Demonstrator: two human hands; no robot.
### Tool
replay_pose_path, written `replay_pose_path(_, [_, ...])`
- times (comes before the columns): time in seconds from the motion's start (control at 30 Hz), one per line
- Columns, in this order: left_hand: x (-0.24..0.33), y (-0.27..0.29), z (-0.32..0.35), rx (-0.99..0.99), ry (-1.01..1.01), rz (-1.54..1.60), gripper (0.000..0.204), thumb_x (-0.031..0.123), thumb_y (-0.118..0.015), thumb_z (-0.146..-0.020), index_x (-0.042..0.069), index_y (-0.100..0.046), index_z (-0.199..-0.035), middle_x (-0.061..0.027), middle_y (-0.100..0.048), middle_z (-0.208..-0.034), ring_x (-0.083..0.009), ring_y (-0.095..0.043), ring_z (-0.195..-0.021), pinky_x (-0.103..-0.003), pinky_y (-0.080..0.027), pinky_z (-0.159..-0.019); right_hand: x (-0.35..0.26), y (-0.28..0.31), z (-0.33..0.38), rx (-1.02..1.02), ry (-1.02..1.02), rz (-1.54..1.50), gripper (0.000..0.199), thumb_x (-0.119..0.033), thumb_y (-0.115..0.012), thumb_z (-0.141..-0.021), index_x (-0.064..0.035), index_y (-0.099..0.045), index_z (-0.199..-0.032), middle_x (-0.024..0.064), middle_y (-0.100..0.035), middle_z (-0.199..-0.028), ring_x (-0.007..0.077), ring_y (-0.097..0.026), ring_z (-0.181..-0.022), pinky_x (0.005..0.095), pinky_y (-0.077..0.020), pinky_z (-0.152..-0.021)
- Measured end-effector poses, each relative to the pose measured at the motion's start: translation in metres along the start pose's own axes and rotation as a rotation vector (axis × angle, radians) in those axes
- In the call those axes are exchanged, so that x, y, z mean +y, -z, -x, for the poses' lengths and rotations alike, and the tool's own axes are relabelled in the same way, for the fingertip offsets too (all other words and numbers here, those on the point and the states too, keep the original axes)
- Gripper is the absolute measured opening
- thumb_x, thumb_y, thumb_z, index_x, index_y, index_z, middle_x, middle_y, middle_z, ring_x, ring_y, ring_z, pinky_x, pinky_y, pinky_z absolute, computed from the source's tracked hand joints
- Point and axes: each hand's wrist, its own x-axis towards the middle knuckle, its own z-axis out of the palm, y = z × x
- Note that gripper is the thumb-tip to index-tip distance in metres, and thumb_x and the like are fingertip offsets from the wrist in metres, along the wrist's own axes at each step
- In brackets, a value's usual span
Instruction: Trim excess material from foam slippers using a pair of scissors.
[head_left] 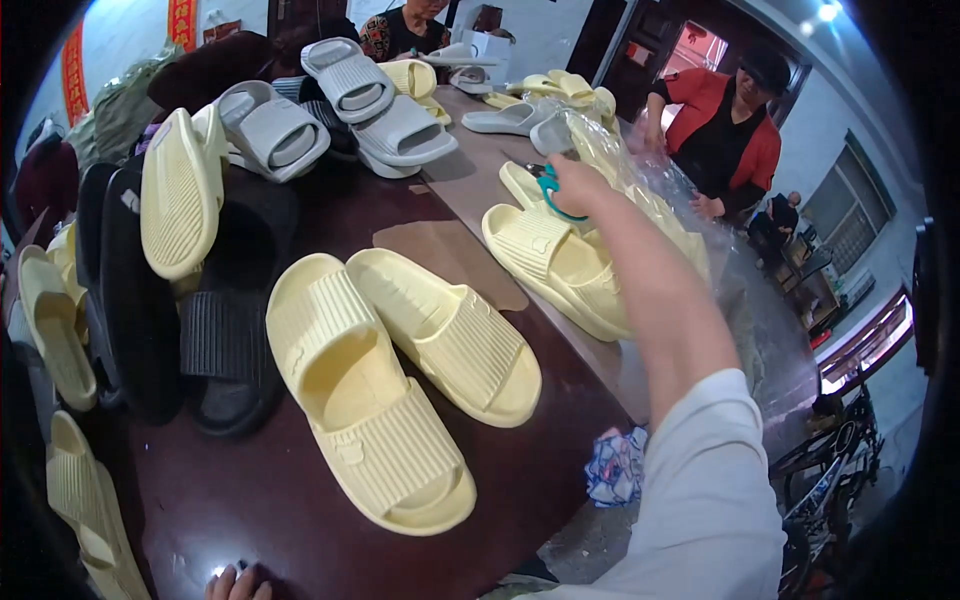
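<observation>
My right arm reaches out to the far right, and my right hand [580, 187] is closed on scissors with teal handles [549, 186]. The scissors are above a pair of pale yellow slide sandals [530, 243], their blades pointing left. My left hand [238, 584] shows only its fingertips at the lower edge, curled by a small dark thing I cannot make out. Between my hands, pale yellow slides lie on the dark red table [230, 480]: two overlap end to end [345, 350], and another [455, 340] lies beside them.
Black slides [215, 340] and more yellow ones [180, 195] crowd the left. Grey slides [385, 130] are stacked at the back. Clear plastic bags [655, 190] lie at the right, near a person in red [725, 125]. A patterned cloth [614, 467] is by my sleeve.
</observation>
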Motion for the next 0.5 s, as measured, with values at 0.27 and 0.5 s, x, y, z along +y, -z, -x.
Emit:
replay_pose_path(0.27, [-0.004,0.0,-0.003,-0.001,0.034,0.025,0.015,0.011,-0.055,-0.083,0.001,-0.062,-0.092,-0.014,-0.061,-0.099,-0.0344,-0.057,-0.091,-0.042,-0.046,-0.077,-0.044,-0.011,-0.028,-0.164,0.137,0.16,0.033,-0.012,-0.056,-0.073,-0.0065,-0.045,-0.104,0.0225,-0.058,-0.093,0.0382,-0.056,-0.089,0.0447,-0.0443,-0.074])
replay_pose_path(0.5, [-0.002,0.0,0.002,0.034,-0.009,-0.004,0.015,0.011,-0.056,-0.083,0.001,-0.062,-0.092,-0.0137,-0.061,-0.1,-0.033,-0.057,-0.093,-0.042,-0.045,-0.078,-0.071,0.098,0.001,0.228,0.197,-0.249,0.035,-0.015,-0.061,-0.075,-0.004,-0.043,-0.103,0.0183,-0.059,-0.085,0.0329,-0.058,-0.081,0.0406,-0.0435,-0.069])
